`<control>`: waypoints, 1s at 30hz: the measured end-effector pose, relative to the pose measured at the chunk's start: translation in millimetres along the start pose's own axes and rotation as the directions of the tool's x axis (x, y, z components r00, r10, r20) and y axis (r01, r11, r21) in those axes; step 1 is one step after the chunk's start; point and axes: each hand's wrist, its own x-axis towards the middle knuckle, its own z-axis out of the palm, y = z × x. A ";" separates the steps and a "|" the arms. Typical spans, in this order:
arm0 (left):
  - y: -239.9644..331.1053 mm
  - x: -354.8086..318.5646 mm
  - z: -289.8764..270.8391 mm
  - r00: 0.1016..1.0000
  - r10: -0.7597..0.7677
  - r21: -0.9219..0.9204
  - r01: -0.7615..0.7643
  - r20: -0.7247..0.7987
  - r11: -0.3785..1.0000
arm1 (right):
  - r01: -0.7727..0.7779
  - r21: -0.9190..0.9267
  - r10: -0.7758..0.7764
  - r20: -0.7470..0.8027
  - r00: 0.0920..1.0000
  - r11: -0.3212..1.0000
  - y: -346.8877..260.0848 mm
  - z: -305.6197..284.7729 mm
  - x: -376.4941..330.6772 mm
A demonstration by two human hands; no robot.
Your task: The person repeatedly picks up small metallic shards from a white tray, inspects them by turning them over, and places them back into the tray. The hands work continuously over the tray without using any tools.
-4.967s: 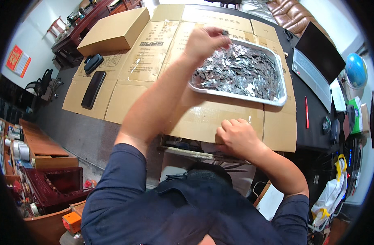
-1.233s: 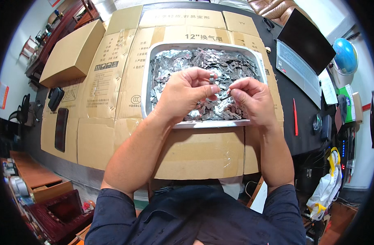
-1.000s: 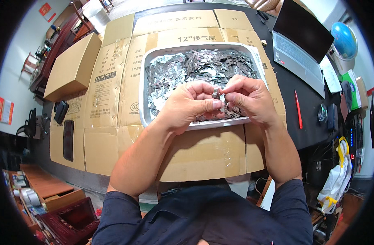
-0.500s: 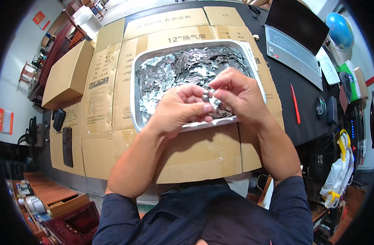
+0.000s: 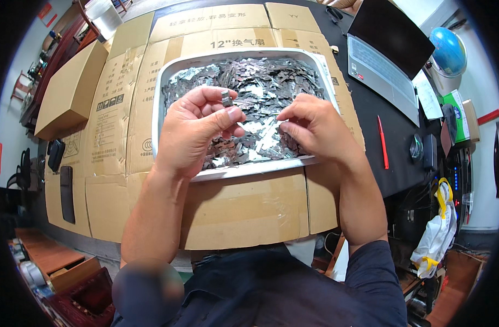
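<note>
A white tray (image 5: 249,169) holds a heap of small, flat, shiny metal strips (image 5: 260,82). Over its left part, my left hand (image 5: 192,122) is closed with the fingers curled. A small stack of metal strips (image 5: 226,98) sticks up from its fingers, above the thumb tip. My right hand (image 5: 315,126) hovers over the right part of the heap, apart from the left. Its thumb and forefinger come close together in a pinch; whatever may be between them is too small to make out.
Flattened cardboard (image 5: 244,218) lies under the tray. To the left are a closed cardboard box (image 5: 70,90) and a dark phone (image 5: 67,193). On the right are an open laptop (image 5: 380,71), a red pen (image 5: 383,143) and a globe (image 5: 448,52).
My hands were close together over the tray's middle. The left has moved left with the small stack, opening a gap between them. The whole view has shifted slightly.
</note>
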 end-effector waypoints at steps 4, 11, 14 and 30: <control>0.3 -1.0 2.6 0.999 -0.034 -0.015 0.034 -0.003 0.999 | 0.143 -0.048 -0.140 0.062 0.988 0.988 -3.8 11.6 0.0; 1.4 -3.8 6.5 0.997 -0.072 -0.022 0.072 0.015 0.997 | 0.192 -0.091 -0.179 0.134 0.975 0.977 -3.2 18.2 1.7; -1.4 -3.5 9.0 0.997 -0.076 -0.046 0.077 0.014 0.996 | 0.179 -0.100 -0.163 0.146 0.976 0.979 -3.5 17.5 3.4; -19.3 -1.4 16.0 0.990 -0.107 0.009 0.107 0.088 0.994 | -0.289 0.895 0.197 0.233 0.952 0.341 -16.8 12.2 -0.3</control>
